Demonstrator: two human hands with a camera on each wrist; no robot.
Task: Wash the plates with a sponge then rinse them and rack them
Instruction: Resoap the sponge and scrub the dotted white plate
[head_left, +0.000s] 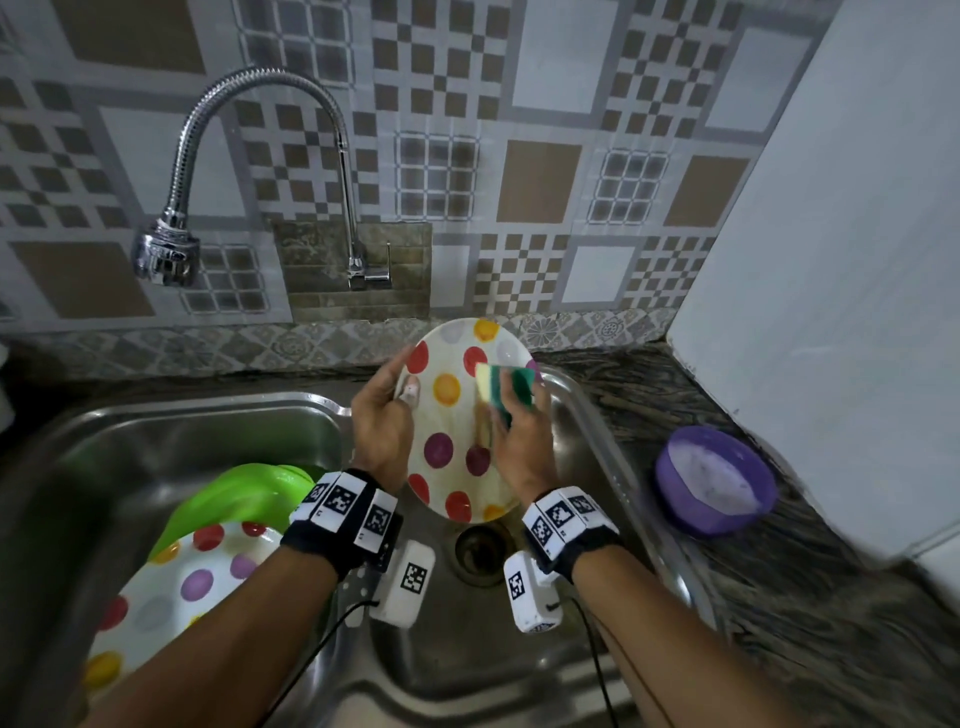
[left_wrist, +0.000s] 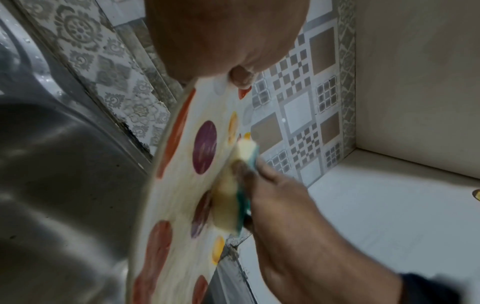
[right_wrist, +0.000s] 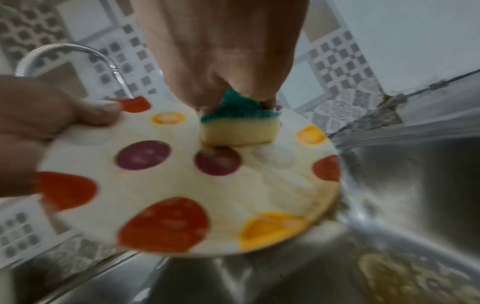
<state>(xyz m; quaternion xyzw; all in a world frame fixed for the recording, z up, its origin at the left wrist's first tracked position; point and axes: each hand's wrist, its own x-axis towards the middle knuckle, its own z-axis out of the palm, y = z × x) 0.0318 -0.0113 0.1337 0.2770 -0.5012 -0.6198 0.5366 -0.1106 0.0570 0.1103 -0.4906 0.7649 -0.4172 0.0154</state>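
Left hand (head_left: 382, 415): the spotted plate (head_left: 457, 415) is gripped by its rim. Right hand (head_left: 522, 441): a sponge (head_left: 506, 387) is clutched and pressed on it. Below, a steel sink (head_left: 156, 431) is seen.

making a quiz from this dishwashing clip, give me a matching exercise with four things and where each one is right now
Things:
1. sponge
2. spotted plate being washed
3. purple bowl
4. green plate

Places:
a. on the countertop right of the sink
b. held in the left hand above the sink
c. lying in the left sink basin with another spotted plate
d. gripped in the right hand, pressed on a plate

Pairs: 1-d, 2-b, 3-a, 4-c
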